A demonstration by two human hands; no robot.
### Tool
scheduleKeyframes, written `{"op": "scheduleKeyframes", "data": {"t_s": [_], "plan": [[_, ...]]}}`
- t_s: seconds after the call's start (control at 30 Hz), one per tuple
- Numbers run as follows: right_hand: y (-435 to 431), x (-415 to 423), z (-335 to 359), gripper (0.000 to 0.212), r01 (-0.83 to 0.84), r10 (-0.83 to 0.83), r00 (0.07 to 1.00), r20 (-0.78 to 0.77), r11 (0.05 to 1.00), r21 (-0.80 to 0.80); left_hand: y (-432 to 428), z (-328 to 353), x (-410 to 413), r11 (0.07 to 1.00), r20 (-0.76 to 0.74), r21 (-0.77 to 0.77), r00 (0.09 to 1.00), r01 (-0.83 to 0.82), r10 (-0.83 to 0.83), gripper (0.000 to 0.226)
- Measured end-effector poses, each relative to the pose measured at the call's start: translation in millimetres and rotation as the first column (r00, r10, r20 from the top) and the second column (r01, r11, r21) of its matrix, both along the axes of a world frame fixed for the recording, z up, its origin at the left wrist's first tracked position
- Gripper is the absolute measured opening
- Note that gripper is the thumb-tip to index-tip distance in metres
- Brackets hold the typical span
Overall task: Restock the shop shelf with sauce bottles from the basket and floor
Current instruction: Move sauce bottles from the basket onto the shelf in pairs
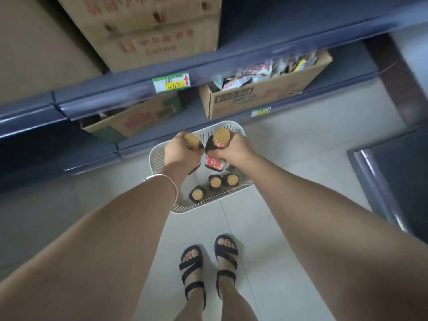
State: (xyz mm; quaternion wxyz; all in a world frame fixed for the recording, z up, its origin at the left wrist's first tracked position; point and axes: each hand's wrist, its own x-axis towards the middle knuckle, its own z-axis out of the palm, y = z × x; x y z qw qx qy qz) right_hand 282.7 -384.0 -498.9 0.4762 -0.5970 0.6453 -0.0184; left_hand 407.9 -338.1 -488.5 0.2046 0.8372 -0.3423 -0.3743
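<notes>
Currently, one dark gold-capped sauce bottle (191,140) is gripped in the left hand (179,154) and a second such bottle (221,136) in the right hand (235,150), over the white slotted plastic basket (154,158) set on the pale tiled floor (289,158); three more bottles (215,181) are stood upright inside it.

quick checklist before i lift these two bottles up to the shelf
1. Left hand grips the left bottle at the neck: ok.
2. Right hand grips the right bottle below its cap: ok.
3. Caps on both held bottles: ok.
4. Free space on the shelf: cannot tell; cardboard boxes fill what shows.
5. The three bottles showing in the basket stand upright: ok.
</notes>
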Motion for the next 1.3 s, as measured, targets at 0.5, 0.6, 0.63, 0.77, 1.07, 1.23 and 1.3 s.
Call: {"op": "scheduleKeyframes", "data": {"t_s": [0.5,0.6,0.63,0.77,1.07,1.23,1.3], "plan": [[56,-72,204,0.047,0.227,-0.221,0.974,0.051,0.958,-0.177,22,195,-52,0.925,0.056,-0.175,0.942,0.337,-0.332,0.041],[86,-96,242,0.046,0.312,-0.3,0.95,0.09,0.93,-0.193,42,233,-71,0.88,0.061,-0.23,0.909,0.415,-0.412,0.045],[96,-105,255,0.046,0.339,-0.323,0.94,0.113,0.921,-0.191,48,247,-79,0.864,0.06,-0.246,0.896,0.44,-0.439,0.045],[136,-153,300,0.044,0.486,-0.45,0.867,0.211,0.858,-0.168,68,294,-117,0.79,0.057,-0.294,0.835,0.537,-0.547,0.039],[226,-320,374,0.016,0.804,-0.697,0.56,0.447,0.587,-0.092,105,375,-290,0.562,0.099,-0.4,0.644,0.724,-0.759,0.05],[293,-436,405,0.012,0.893,-0.756,0.445,0.479,0.412,-0.179,147,402,-425,0.405,0.059,-0.462,0.483,0.789,-0.874,0.038],[321,-482,414,0.011,0.917,-0.779,0.4,0.482,0.339,-0.212,169,411,-477,0.336,0.078,-0.511,0.432,0.791,-0.898,0.039]]}}
